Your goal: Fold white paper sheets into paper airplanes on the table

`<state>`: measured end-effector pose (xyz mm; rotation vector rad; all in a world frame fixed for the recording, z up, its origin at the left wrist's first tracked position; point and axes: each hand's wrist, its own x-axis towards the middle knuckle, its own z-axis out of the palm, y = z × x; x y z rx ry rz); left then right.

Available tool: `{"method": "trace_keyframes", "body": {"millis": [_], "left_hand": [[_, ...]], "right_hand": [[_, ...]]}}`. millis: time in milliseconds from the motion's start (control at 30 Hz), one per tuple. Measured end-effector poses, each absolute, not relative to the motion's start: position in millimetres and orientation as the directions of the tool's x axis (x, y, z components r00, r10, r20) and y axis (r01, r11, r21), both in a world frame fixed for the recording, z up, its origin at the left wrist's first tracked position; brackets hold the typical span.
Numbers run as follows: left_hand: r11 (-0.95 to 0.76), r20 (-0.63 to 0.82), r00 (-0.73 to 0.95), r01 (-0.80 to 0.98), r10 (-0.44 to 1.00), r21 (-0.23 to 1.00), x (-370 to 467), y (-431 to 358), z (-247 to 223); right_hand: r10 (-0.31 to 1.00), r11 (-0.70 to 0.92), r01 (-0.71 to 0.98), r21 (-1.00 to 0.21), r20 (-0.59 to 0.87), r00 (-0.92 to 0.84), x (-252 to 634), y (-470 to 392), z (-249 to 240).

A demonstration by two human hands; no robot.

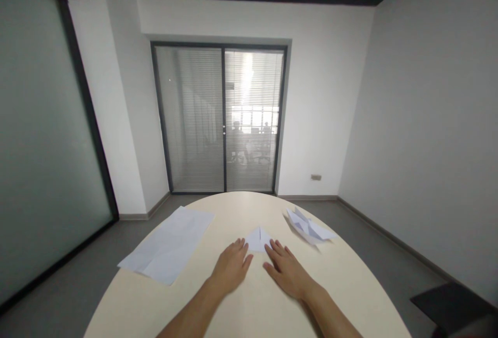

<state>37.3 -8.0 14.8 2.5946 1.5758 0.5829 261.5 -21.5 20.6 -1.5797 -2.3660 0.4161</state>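
Observation:
A small white sheet of paper (257,241), folded into a triangle with a seam down its middle, lies flat on the table, its point facing away from me. My left hand (232,266) rests palm down at its left corner, fingers stretched out and the fingertips touching the paper. At the right corner, my right hand (286,268) lies the same way, its fingers slightly spread on the paper's edge. Neither hand grips anything. The undersides of both hands are hidden.
The rounded cream table (241,307) has large white paper sheets (171,244) at its left edge. A folded paper shape (309,227) sits near the right edge. A black chair (455,304) stands at lower right. Glass doors with blinds (223,120) are beyond the table.

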Motion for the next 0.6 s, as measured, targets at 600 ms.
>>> {"method": "trace_keyframes", "body": {"millis": [600], "left_hand": [[-0.555,0.243,0.508,0.809,0.826,0.192,39,-21,44]], "right_hand": [[0.985,0.172,0.932,-0.319,0.05,-0.164,261,-16,15]]}}
